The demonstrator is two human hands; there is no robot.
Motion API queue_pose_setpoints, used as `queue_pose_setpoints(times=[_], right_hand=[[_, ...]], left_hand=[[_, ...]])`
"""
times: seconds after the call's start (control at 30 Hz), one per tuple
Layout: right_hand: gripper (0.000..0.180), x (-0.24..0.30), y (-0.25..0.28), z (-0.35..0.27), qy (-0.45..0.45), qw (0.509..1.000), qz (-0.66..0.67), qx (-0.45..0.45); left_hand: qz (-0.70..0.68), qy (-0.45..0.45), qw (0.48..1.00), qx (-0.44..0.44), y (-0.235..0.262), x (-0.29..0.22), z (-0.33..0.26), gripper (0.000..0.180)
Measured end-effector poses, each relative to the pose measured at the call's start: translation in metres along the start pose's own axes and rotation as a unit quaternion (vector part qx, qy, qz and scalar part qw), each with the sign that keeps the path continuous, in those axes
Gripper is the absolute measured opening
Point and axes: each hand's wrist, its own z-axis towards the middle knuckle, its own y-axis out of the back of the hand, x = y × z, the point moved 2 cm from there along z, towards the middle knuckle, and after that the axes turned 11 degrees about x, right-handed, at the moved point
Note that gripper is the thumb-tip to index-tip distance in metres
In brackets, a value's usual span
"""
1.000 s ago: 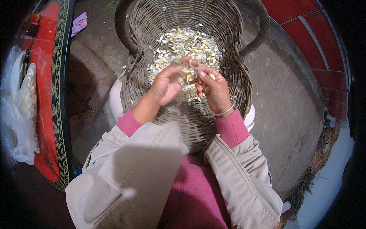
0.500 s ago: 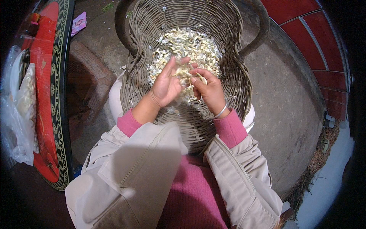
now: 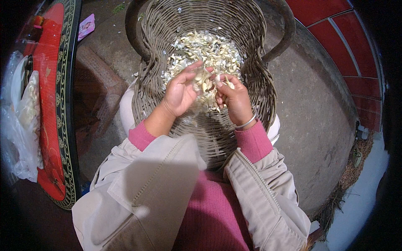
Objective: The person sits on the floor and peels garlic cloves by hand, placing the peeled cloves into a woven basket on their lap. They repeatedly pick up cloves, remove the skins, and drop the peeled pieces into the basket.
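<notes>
In front of me stands a wicker basket (image 3: pixel 205 12) holding a heap of pale garlic cloves (image 3: pixel 205 48) mixed with thin papery skins. Over the heap, my left hand (image 3: pixel 181 93) is turned palm inward, its fingers curled round a few cloves and bits of skin. Thumb and fingers of my right hand (image 3: pixel 235 98) pinch a clove close beside the left fingertips. The exact pieces between the two hands are hard to separate from the pile behind them.
To the left is a red tabletop (image 3: pixel 49 159) with a patterned black edge, bearing a clear plastic bag (image 3: pixel 26 121). A pink packet (image 3: pixel 86 27) lies on the concrete floor (image 3: pixel 310 125) beyond. Red tiles (image 3: pixel 335 42) rise at the right. The basket's curved handles (image 3: pixel 289 35) stick up at both sides.
My right hand has shifted slightly to the right, away from the left. The left fingers have curled further inward, and cloves near the fingertips have moved.
</notes>
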Motion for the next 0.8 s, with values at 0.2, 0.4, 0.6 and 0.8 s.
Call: queue_pose_setpoints(times=[0.2, 0.4, 0.6, 0.8], right_hand=[[0.020, -0.0010, 0.0061, 0.0010, -0.005, 0.999, 0.022, -0.043], [0.022, -0.0003, 0.0072, 0.0008, 0.015, 0.998, 0.012, -0.065], [0.015, 0.0005, 0.0066, 0.0015, 0.006, 0.998, 0.036, -0.050], [0.012, 0.0015, 0.0053, 0.0012, 0.009, 0.997, 0.053, -0.049]], left_hand=[[0.033, 0.006, 0.999, 0.000, -0.0014, -0.0017, -0.0001, 0.042], [0.057, 0.013, 0.998, -0.004, -0.0029, -0.0018, -0.0014, 0.045], [0.068, 0.014, 0.998, 0.013, -0.0017, -0.0014, -0.0004, 0.044], [0.091, 0.012, 0.996, 0.010, -0.0009, 0.0002, 0.0000, 0.039]])
